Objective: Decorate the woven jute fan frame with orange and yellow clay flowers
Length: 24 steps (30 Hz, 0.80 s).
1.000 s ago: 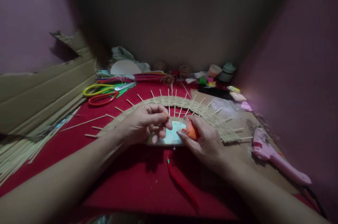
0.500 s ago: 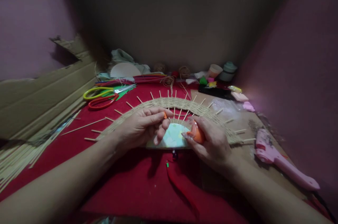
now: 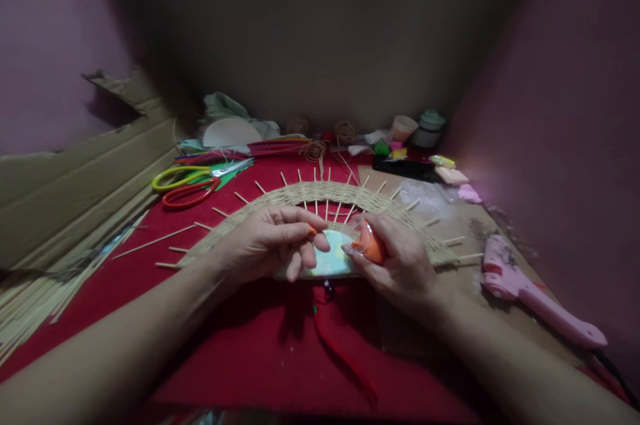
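Head view: the left hand (image 3: 273, 237) pinches a tiny orange bit (image 3: 313, 230); the right hand (image 3: 405, 261) holds a wrapped orange lump (image 3: 374, 246); the blue piece (image 3: 334, 261) shows between them; this looks like working with little bits; so small a bit calls for a soft touch.

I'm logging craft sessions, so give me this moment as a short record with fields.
Left hand: pinching a small orange piece
Right hand: holding a plastic-wrapped orange lump
Beyond hands: woven arc with protruding sticks
Left side: scissors, one handle yellow, one red
Right side: pink glue gun
Near side: red strip
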Each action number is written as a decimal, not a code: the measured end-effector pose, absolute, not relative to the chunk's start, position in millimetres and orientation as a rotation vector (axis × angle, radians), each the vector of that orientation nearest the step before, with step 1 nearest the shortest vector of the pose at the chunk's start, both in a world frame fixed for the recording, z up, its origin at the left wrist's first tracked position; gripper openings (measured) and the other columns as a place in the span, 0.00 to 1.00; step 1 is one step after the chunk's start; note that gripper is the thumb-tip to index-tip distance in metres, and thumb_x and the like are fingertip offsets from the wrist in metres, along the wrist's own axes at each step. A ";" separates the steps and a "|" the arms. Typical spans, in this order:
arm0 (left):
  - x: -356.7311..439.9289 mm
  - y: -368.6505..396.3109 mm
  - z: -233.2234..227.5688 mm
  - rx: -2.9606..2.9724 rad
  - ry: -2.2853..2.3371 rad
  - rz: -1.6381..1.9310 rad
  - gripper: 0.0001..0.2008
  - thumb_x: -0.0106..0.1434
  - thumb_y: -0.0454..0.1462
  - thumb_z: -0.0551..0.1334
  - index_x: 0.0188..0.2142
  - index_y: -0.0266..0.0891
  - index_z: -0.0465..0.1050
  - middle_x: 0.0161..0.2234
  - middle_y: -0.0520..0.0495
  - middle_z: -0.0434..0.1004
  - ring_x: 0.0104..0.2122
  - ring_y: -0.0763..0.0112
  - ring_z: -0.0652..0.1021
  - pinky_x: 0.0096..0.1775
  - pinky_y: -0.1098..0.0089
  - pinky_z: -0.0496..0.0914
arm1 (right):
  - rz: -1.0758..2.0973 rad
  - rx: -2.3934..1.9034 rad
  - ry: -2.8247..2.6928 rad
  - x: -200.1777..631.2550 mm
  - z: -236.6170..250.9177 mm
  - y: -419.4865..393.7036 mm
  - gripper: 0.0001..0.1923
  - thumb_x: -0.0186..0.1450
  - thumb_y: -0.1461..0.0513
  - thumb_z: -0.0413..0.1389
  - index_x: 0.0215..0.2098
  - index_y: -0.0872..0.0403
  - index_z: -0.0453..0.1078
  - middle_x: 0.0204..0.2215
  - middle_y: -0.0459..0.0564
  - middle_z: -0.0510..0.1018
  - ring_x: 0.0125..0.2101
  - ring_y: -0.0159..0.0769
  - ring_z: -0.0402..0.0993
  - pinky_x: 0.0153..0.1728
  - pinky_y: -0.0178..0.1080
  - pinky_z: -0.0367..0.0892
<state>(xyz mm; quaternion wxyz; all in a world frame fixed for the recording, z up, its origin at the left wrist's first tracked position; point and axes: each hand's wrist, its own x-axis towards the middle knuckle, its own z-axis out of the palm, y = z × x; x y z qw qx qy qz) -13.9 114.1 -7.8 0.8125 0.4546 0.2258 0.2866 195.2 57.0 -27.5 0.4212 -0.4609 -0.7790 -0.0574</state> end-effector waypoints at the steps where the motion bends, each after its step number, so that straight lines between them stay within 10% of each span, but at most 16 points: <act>1: -13.5 114.1 -7.7 0.973 0.480 0.620 0.07 0.54 0.32 0.67 0.34 0.31 0.76 0.28 0.44 0.80 0.19 0.73 0.78 0.17 0.79 0.71 | -0.130 -1.157 -1.952 195.1 -27.4 57.0 0.10 0.63 0.58 0.53 0.39 0.57 0.67 0.28 0.52 0.75 0.28 0.36 0.71 0.29 0.38 0.68; 24: -17.9 115.6 -9.6 1.017 0.497 0.655 0.04 0.55 0.32 0.67 0.31 0.34 0.75 0.23 0.51 0.75 0.16 0.79 0.73 0.17 0.79 0.71 | -0.108 -1.153 -1.938 194.7 -25.9 57.5 0.10 0.62 0.59 0.54 0.36 0.59 0.68 0.26 0.51 0.74 0.25 0.34 0.69 0.26 0.37 0.66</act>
